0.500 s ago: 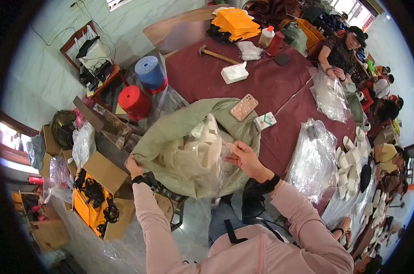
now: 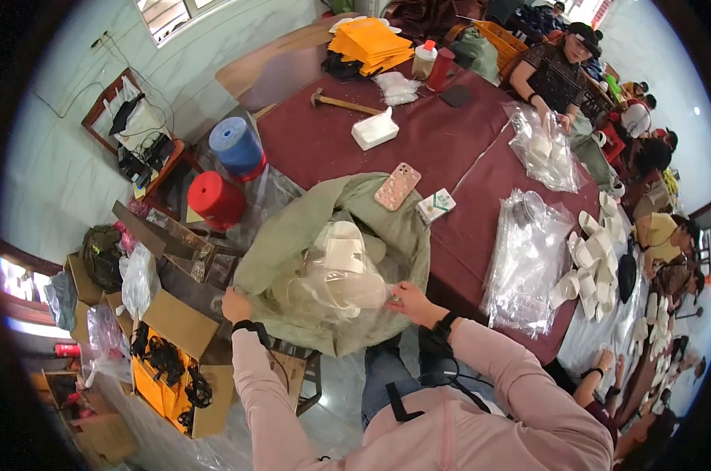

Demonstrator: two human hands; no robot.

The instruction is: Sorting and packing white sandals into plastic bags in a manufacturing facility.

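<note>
A large pale green woven sack point(image 2: 281, 228) gapes in front of me, its rim folded outward. Inside lie white slippers point(image 2: 344, 245), at least some of them in clear plastic. My left hand point(image 2: 235, 304) is closed on the sack's left rim. At the sack's right side, my right hand point(image 2: 415, 304) pinches the edge of a clear plastic bag point(image 2: 359, 289) with white slippers in it. The sack's far rim rests against the table, where a pink phone point(image 2: 397, 187) and a small white-and-green box point(image 2: 436, 206) lie on or beside it.
A dark red table point(image 2: 324, 145) holds a hammer point(image 2: 343, 102), a tissue pack point(image 2: 375, 129), orange packets point(image 2: 369, 45) and stacked clear bags point(image 2: 528, 263). Loose white slippers point(image 2: 595, 263) lie right. Stools point(image 2: 216, 200) and an open carton point(image 2: 184, 326) stand left. A co-worker point(image 2: 555, 78) handles bagged slippers.
My right hand has moved down a little with the plastic bag, and the slippers now lie flatter in the sack. My left hand still grips the rim. The whole view has shifted slightly.
</note>
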